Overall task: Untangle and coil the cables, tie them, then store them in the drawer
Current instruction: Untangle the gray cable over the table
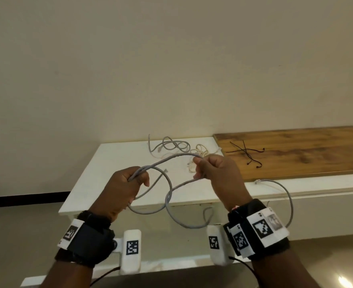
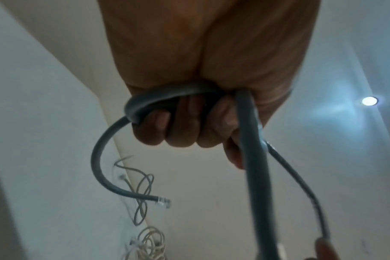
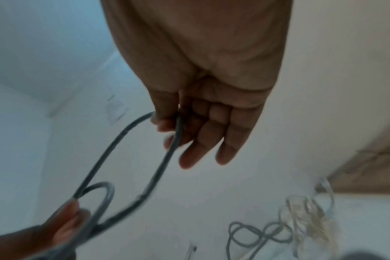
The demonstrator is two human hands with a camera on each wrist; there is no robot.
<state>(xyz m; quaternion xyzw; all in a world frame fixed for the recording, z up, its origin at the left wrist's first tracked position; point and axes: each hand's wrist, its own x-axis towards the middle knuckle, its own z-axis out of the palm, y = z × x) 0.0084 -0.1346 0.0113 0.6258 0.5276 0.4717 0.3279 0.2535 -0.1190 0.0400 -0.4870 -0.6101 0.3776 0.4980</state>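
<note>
White table (image 1: 113, 163) below, left hand (image 1: 121, 190) fisting grey cable (image 1: 169, 196) loops, right hand (image 1: 217, 173) pinching it; coiling now, probably another wrap next.

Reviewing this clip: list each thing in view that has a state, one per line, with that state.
left hand: grips gathered loops of the grey cable.
right hand: pinches a strand of the same cable.
grey cable: held in the air, partly looped, its tail hanging loose.
second grey cable: loose on the white cabinet top, uncoiled.
cream cable: tangled heap, untied.
black ties: lying unused on the wooden top.
</note>
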